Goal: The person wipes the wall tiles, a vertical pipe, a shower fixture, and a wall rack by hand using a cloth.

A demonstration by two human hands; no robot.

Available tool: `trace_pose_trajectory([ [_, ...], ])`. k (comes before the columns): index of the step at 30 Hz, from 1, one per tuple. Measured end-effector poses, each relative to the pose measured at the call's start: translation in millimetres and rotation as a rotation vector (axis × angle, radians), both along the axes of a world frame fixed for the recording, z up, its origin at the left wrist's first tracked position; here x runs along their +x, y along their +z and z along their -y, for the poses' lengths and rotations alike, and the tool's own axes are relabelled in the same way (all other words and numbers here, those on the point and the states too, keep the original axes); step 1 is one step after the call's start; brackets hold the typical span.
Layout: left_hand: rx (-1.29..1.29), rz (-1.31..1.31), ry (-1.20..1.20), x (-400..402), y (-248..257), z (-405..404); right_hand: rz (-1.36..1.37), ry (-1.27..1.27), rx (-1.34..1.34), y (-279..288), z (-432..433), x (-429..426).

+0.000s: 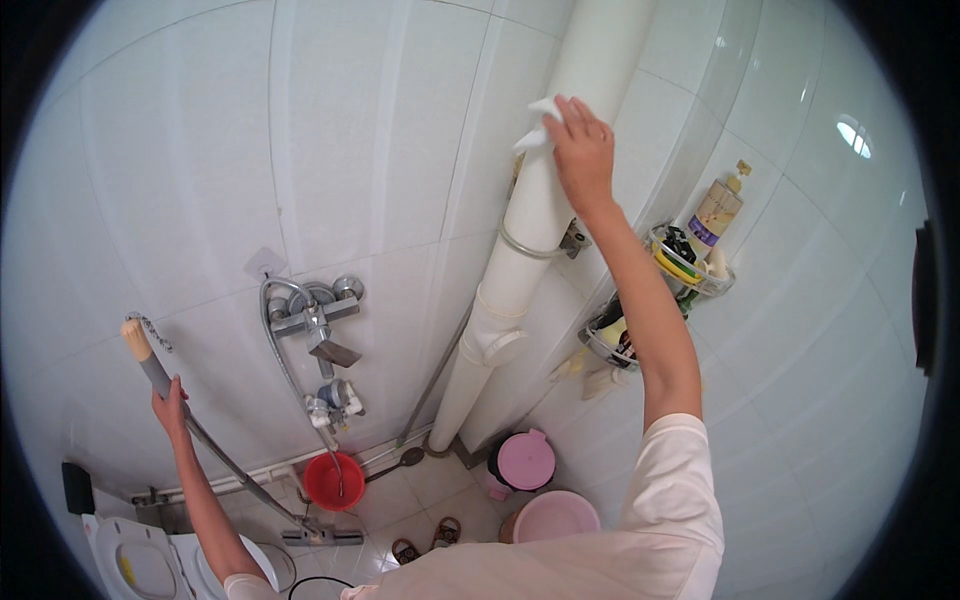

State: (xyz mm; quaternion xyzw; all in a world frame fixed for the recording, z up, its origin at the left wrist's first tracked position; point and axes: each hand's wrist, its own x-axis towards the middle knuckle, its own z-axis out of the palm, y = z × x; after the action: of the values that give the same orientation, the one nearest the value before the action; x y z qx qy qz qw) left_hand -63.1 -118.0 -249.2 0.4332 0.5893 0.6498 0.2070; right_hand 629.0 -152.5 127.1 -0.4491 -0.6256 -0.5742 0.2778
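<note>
My right hand (585,157) is raised and presses a white cloth or tissue (534,139) against the upper part of a thick white drain pipe (536,187). Parts of the cloth stick out past my fingertips on the pipe's left side. Down at the left, my left hand (172,401) grips the grey pole of a floor mop (217,450) just below its beige handle end. The mop leans at a slant, with its flat head (322,537) on the tiled floor.
A chrome shower mixer (319,315) with a hose hangs on the wall above a red bucket (334,481). Wire corner racks (694,274) hold bottles at the right. Below stand a pink lidded bin (525,460), a pink basin (559,516) and a white toilet (146,566).
</note>
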Motion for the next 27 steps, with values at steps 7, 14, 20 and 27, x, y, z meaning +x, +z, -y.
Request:
trace_pose_trajectory([
  [7, 0.019, -0.193, 0.159, 29, -10, -24, 0.114, -0.008, -0.384, -111, 26, 16],
  [14, 0.027, -0.267, 0.370, 36, -31, -30, 0.048, -0.047, -0.160, -9, 17, 29],
  [20, 0.485, -0.326, 0.253, 215, 83, 31, -0.038, -0.013, -0.095, -42, -20, 19],
  [27, 0.742, -0.329, -0.683, 465, 160, 56, -0.024, 0.237, -0.428, -133, 6, 14],
])
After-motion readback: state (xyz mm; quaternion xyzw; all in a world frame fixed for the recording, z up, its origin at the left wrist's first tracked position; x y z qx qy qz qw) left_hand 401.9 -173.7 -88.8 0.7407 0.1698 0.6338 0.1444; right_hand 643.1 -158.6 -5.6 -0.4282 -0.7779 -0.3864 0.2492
